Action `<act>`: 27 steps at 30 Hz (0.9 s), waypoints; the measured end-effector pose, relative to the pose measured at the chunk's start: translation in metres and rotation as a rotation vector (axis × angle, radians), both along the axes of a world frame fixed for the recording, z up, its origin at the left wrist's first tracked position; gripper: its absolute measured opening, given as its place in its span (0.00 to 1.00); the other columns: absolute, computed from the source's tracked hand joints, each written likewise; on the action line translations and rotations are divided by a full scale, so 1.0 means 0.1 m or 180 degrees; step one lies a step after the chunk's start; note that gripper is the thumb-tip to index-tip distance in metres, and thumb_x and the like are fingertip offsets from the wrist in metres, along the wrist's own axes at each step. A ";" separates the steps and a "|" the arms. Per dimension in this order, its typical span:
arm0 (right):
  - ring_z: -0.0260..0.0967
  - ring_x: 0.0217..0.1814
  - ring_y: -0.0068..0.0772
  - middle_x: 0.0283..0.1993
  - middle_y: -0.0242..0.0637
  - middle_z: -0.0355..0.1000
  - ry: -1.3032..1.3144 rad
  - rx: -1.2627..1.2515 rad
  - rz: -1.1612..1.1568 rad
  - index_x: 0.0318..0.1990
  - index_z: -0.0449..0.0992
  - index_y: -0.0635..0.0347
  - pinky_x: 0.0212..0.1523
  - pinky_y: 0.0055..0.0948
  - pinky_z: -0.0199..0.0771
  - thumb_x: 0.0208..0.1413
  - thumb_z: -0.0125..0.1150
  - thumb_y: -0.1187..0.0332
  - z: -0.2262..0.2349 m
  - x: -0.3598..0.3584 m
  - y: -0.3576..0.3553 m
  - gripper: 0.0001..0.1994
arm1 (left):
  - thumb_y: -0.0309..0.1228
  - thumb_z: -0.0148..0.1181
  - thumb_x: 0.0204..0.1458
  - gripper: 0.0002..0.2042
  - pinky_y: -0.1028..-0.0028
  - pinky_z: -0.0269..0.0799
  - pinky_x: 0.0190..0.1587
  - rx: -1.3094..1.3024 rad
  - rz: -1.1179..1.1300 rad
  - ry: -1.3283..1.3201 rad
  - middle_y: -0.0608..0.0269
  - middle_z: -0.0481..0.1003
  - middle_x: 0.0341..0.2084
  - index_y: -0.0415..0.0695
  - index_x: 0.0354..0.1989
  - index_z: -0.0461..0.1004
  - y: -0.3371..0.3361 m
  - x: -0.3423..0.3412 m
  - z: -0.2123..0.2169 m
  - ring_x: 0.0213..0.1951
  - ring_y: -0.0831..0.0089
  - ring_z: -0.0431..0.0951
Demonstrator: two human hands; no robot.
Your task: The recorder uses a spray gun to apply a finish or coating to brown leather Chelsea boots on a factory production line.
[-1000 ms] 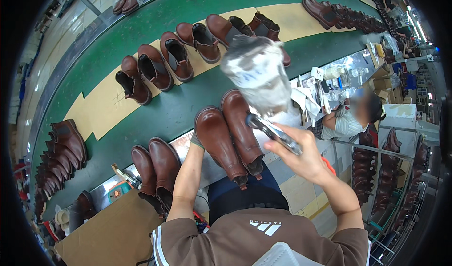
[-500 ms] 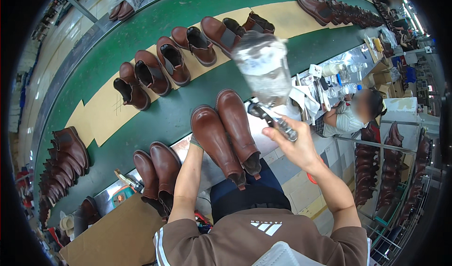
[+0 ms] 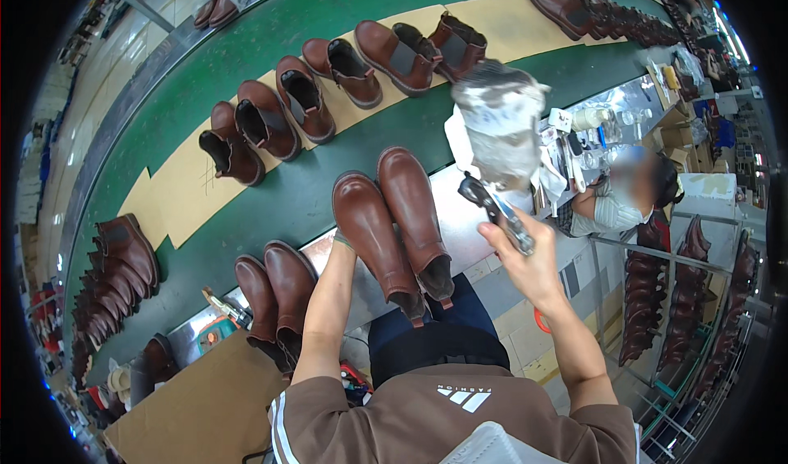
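A pair of brown ankle boots, the left boot (image 3: 369,238) and the right boot (image 3: 414,218), is in front of me, toes pointing away and shaft openings toward me. My left forearm reaches to the left boot's outer side; my left hand is hidden behind it. Right of the boots, my right hand (image 3: 525,254) is closed round the metal handle of a spray gun (image 3: 497,209). A stained, whitish cup (image 3: 501,127), blurred by motion, sits on the gun. Another brown pair (image 3: 287,279) stands left of my left forearm.
Several brown boots (image 3: 308,98) stand on tan cardboard (image 3: 176,209) along the green bench (image 3: 131,119). Rows of boots fill both far ends. Bottles (image 3: 607,127) and tools lie at right, near a seated person (image 3: 616,201). Boot racks (image 3: 648,300) stand at right; a cardboard sheet (image 3: 197,406) lies lower left.
My right hand and the spray gun have moved right, away from the boots. The pair in front of me has shifted slightly up in the picture. The view has shifted a little.
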State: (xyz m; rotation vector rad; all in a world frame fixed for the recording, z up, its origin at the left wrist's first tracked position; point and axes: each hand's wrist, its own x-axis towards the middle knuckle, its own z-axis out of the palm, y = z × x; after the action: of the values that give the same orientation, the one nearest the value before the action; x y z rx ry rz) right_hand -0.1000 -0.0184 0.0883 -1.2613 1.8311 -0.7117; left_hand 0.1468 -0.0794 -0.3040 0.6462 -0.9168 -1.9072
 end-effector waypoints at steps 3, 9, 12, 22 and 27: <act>0.64 0.29 0.16 0.27 0.35 0.73 -0.0174 0.0049 0.0172 0.48 0.73 0.70 0.31 0.22 0.68 0.50 0.65 0.69 0.03 0.02 0.08 0.19 | 0.31 0.47 0.60 0.14 0.70 0.59 0.59 0.0022 0.0093 -0.0047 0.60 0.69 0.47 0.43 0.52 0.66 0.02 0.01 -0.01 0.49 0.71 0.66; 0.63 0.29 0.16 0.25 0.35 0.71 -0.0552 -0.0111 0.0172 0.48 0.74 0.70 0.32 0.22 0.67 0.50 0.66 0.67 0.01 0.03 -0.11 0.20 | 0.32 0.44 0.61 0.15 0.70 0.61 0.59 0.0236 -0.0156 0.0478 0.62 0.69 0.49 0.44 0.54 0.65 0.01 0.00 -0.13 0.50 0.71 0.68; 0.63 0.29 0.18 0.25 0.36 0.71 0.0167 0.0203 -0.0056 0.48 0.73 0.70 0.32 0.23 0.67 0.50 0.66 0.68 0.16 -0.08 -0.04 0.20 | 0.32 0.44 0.61 0.14 0.70 0.61 0.58 0.0260 -0.0086 0.0429 0.62 0.69 0.49 0.44 0.54 0.65 0.06 0.00 -0.19 0.50 0.72 0.68; 0.69 0.34 0.21 0.34 0.48 0.76 0.0035 -0.0062 0.0520 0.46 0.73 0.73 0.39 0.27 0.71 0.51 0.65 0.63 0.18 0.04 -0.25 0.22 | 0.33 0.43 0.62 0.14 0.70 0.62 0.58 0.0191 -0.0146 0.0332 0.63 0.70 0.48 0.44 0.54 0.65 0.01 -0.01 -0.16 0.49 0.72 0.68; 0.69 0.37 0.22 0.34 0.48 0.76 -0.0004 0.0309 0.0529 0.46 0.73 0.72 0.41 0.28 0.70 0.50 0.66 0.65 0.28 -0.01 -0.08 0.20 | 0.33 0.43 0.62 0.14 0.70 0.62 0.58 0.0257 -0.0069 0.0393 0.63 0.70 0.48 0.45 0.54 0.66 0.02 -0.01 -0.21 0.49 0.72 0.68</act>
State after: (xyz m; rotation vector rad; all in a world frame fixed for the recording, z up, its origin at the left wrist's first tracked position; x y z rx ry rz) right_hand -0.1014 -0.0269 0.1166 -1.3301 1.7152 -0.5265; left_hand 0.1458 -0.0774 -0.3251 0.5609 -0.7749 -1.9884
